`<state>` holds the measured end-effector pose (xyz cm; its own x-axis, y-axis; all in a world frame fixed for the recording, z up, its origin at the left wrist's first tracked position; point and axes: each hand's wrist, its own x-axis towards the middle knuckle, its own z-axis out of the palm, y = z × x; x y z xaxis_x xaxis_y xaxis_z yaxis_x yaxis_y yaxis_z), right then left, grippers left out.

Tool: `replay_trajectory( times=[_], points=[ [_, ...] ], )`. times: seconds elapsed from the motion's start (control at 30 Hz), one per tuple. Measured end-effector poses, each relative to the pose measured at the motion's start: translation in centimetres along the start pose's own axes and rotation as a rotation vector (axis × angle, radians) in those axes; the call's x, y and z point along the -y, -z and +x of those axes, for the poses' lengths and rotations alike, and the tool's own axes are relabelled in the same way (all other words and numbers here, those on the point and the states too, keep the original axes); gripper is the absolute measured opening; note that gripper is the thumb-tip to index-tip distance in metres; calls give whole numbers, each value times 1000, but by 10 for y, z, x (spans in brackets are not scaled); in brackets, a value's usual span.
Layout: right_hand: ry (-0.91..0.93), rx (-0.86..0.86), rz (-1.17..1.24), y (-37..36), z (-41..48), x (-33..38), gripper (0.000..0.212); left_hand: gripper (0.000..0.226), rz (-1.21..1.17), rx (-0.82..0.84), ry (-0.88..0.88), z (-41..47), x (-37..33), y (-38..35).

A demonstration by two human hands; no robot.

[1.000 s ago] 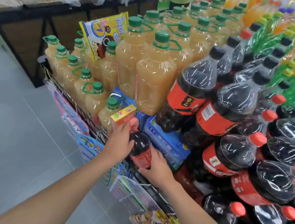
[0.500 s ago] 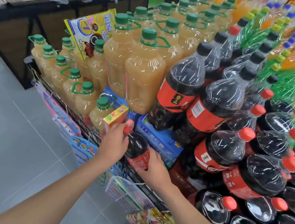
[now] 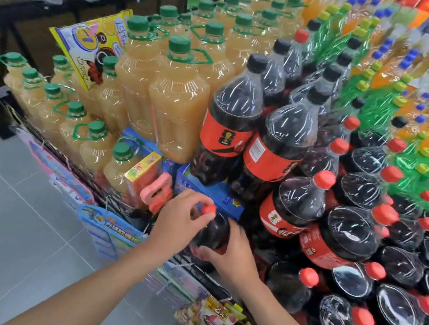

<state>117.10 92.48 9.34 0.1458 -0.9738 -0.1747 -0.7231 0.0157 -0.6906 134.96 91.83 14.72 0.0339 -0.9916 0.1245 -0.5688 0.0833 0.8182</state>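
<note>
We look through one wide-angle camera worn on the head, aimed forward and steeply down. It sits close above the left hand (image 3: pixel 177 222) and right hand (image 3: pixel 234 260), which meet on a small cola bottle (image 3: pixel 213 231) just below the view's centre. Both forearms enter from the bottom edge. The grey floor (image 3: pixel 13 233) fills the lower left. The stacked juice bottles (image 3: pixel 176 110) and large cola bottles (image 3: pixel 279 143) spread upward and rightward, bending towards the edges.

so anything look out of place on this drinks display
Yes. A yellow printed bag leans tilted among the green-capped juice bottles, and a colourful box is wedged against them at the front edge, near the small cola bottle that the left hand and right hand hold. Neither bag nor box is a drink.
</note>
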Motion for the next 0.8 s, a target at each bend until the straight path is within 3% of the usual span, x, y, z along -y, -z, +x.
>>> replay_trajectory(
  times=[0.33,0.6,0.7,0.8],
  points=[
    [79,-70,-91,16,-18,-21,107,37,-86,109,-42,-14,-16,-35],
    [89,-47,-104,23,-16,-16,89,33,-68,141,-45,-12,-3,-31],
    [89,-41,-113,34,-13,-7,76,49,11,228,-19,-15,13,-26],
    [131,-75,-40,49,-10,12,58,77,25,424,35,-18,31,-25]
  ],
)
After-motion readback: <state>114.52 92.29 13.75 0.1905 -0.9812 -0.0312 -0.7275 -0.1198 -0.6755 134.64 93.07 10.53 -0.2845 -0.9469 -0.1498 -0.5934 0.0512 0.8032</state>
